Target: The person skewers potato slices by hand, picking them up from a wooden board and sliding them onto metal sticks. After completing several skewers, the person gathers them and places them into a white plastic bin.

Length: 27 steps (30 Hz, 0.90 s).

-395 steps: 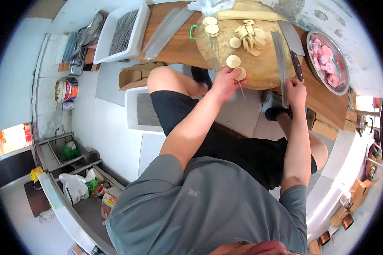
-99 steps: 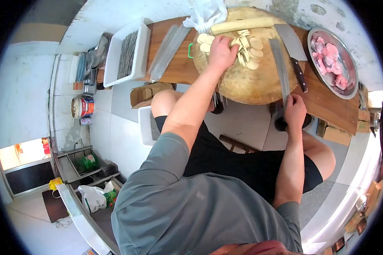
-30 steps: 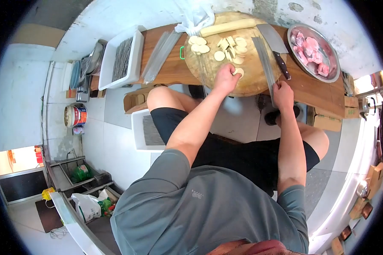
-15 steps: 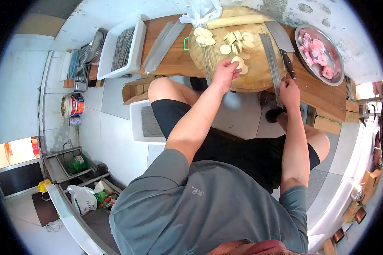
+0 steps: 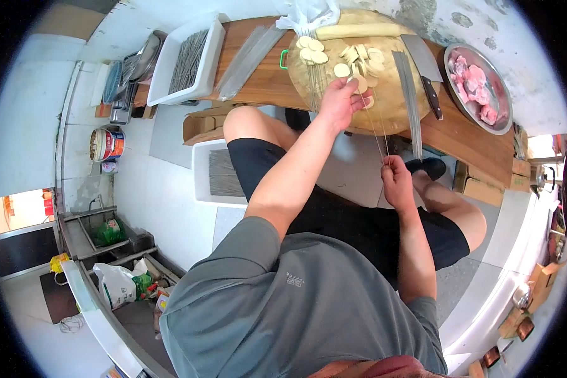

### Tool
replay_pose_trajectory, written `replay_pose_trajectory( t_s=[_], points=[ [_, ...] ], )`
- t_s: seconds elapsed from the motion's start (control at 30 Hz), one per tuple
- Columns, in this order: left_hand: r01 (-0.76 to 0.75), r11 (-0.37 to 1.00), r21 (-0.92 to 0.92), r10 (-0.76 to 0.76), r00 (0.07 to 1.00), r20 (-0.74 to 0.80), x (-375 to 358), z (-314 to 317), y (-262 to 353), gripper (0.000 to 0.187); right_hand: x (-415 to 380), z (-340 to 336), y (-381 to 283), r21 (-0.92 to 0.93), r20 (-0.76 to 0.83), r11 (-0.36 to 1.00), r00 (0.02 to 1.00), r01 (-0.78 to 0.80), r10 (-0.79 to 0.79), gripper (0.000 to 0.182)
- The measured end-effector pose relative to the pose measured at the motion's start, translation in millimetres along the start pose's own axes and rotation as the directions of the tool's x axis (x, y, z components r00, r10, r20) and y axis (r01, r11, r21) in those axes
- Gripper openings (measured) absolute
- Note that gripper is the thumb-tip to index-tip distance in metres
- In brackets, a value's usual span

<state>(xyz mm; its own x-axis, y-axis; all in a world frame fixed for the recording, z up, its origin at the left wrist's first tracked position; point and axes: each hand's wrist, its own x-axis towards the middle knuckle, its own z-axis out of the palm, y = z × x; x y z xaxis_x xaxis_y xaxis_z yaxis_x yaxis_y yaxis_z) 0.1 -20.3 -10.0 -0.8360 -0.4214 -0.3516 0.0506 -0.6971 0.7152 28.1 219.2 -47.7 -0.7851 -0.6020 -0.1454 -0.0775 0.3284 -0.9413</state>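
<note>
My left hand (image 5: 339,106) pinches a round pale-yellow slice (image 5: 360,84) over the near part of a round wooden chopping board (image 5: 397,120). Below and to the right, my right hand (image 5: 397,181) is closed on the lower end of thin metal skewers (image 5: 377,131), apparently two, which slope up to the slice. Whether their tips have pierced it I cannot make out. Loose slices (image 5: 341,70) and a heap of cut pieces (image 5: 364,58) lie on the board. Several slices (image 5: 311,50) at its left sit at the ends of skewers. A long uncut roll (image 5: 359,31) lies behind them.
A bundle of skewers (image 5: 409,94) and a cleaver (image 5: 419,57) lie at the board's right. Beyond is a metal bowl (image 5: 504,120) of pink raw meat (image 5: 474,82). White bins (image 5: 215,63) with skewers and bagged skewers (image 5: 249,60) are to the left.
My right hand has moved left and down from beside the skewer bundle and now holds skewers against the slice. My left hand has turned, lifting the slice slightly.
</note>
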Motion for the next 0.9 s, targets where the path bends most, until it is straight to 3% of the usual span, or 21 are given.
replay_pose_trajectory(
  t_s=[0.13, 0.23, 0.33, 0.5, 0.9],
  points=[
    [-0.019, 0.997, 0.075, 0.016, 0.999, 0.036, -2, 3, 4, 0.02, -2, 7, 15, -0.003, 0.02, 1.0, 1.0, -0.003, 0.003, 0.014],
    [-0.033, 0.987, 0.155, 0.022, 0.997, 0.068, -4, 4, 3, 0.02, 2, 11, 6, 0.185, 0.0, 0.98, 0.998, -0.069, 0.07, 0.013],
    [-0.037, 0.985, 0.168, 0.019, 0.994, 0.107, -3, 6, 4, 0.019, 10, 16, 0, 0.296, -0.048, 0.954, 0.997, -0.039, 0.056, 0.014],
    [-0.085, 0.986, 0.141, 0.062, 0.984, 0.166, 3, -1, 17, 0.019, 9, 11, 6, 0.242, -0.08, 0.97, 0.996, -0.022, 0.043, 0.015],
    [-0.075, 0.995, -0.063, 0.081, 0.991, 0.102, 12, -12, 30, 0.022, 2, 6, 8, 0.121, -0.096, 0.991, 0.995, 0.052, -0.04, 0.014]
  ],
)
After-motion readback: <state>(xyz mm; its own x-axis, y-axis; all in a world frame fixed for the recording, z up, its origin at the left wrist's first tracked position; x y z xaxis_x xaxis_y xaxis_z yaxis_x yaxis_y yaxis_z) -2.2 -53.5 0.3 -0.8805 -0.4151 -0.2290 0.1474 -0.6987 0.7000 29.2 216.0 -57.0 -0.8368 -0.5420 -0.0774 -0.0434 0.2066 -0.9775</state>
